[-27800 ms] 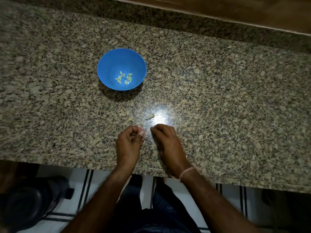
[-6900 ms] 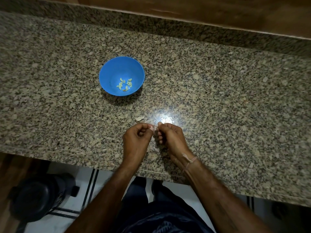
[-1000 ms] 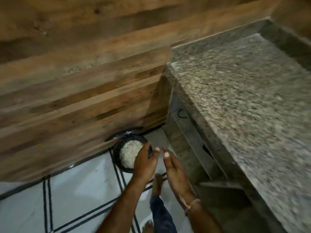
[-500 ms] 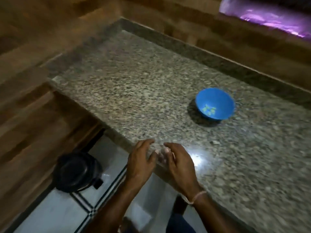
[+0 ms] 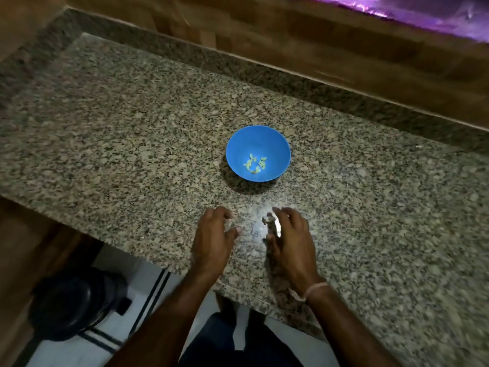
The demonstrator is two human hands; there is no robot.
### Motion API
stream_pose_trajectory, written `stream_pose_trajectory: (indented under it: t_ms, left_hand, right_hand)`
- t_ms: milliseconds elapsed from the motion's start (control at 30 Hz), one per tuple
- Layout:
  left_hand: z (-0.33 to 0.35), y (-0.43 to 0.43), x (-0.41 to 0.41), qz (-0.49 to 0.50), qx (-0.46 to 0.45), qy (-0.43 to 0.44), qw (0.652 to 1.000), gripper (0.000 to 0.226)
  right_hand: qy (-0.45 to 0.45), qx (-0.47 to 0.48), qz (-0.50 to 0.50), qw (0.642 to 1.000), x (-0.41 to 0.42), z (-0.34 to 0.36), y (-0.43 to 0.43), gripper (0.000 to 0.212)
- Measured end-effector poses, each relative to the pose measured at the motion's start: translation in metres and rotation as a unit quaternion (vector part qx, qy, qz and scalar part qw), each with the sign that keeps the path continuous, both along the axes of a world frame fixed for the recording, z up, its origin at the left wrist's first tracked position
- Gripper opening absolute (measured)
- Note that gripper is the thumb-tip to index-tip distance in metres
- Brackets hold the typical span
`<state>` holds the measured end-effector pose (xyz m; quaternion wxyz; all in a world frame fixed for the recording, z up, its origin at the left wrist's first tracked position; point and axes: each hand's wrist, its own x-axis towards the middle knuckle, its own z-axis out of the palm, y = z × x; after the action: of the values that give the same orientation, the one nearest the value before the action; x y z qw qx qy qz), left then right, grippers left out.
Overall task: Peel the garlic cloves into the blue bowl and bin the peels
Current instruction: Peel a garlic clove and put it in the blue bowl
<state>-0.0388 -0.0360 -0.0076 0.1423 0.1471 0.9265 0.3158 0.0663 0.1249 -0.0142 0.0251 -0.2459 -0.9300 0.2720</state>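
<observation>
The blue bowl [image 5: 275, 144] stands on the granite counter [image 5: 132, 144] with several peeled garlic cloves [image 5: 255, 164] in its bottom. My left hand [image 5: 214, 239] and my right hand [image 5: 291, 239] hover over the counter's front part, below the bowl, a short gap between them. Both have relaxed, slightly bent fingers and hold nothing. A small garlic clove [image 5: 267, 220] lies on the counter right at my right hand's fingertips; whether a finger touches it is unclear.
The black bin [image 5: 71, 303] sits on the tiled floor at the lower left, below the counter's edge, its lid down. A wooden wall [image 5: 291, 38] runs behind the counter. The counter's left end meets a wooden panel [image 5: 16, 250].
The view swung from the open bin on the floor back up to the counter. Both hands rose from above the bin to the counter's front and spread apart.
</observation>
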Motion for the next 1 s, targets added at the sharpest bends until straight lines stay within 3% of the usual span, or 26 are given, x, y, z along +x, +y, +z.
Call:
stream_pose_trajectory:
  t_ms: [133, 300, 533, 633, 767, 900, 1000]
  left_hand:
    - [-0.007, -0.001, -0.013, 0.0, -0.012, 0.006, 1.0, 0.021]
    - [-0.009, -0.006, -0.025, -0.092, -0.028, 0.03, 0.995, 0.026]
    - [0.041, 0.042, -0.059, -0.082, 0.125, 0.098, 0.984, 0.015]
    - [0.05, 0.072, -0.089, -0.112, 0.098, 0.149, 0.978, 0.009]
    - [0.053, 0.092, -0.109, -0.135, 0.029, 0.154, 0.978, 0.028]
    - [0.054, 0.074, -0.084, -0.095, 0.074, 0.211, 0.97, 0.016]
    - [0.034, 0.056, -0.036, -0.059, 0.117, 0.07, 0.989, 0.006]
  right_hand:
    - [-0.049, 0.036, -0.011, 0.998, -0.017, -0.007, 0.014, 0.067]
    - [-0.039, 0.06, -0.024, 0.997, -0.029, -0.006, 0.014, 0.059]
    - [-0.032, 0.043, -0.059, 0.997, -0.032, -0.006, 0.01, 0.066]
    - [-0.017, 0.019, -0.074, 0.997, -0.031, -0.007, 0.01, 0.067]
    - [0.02, -0.012, -0.075, 0.997, -0.029, -0.008, 0.014, 0.066]
    - [0.086, -0.035, -0.006, 0.996, -0.027, -0.011, 0.014, 0.049]
    - [0.104, -0.038, -0.002, 0.994, -0.027, -0.02, 0.012, 0.029]
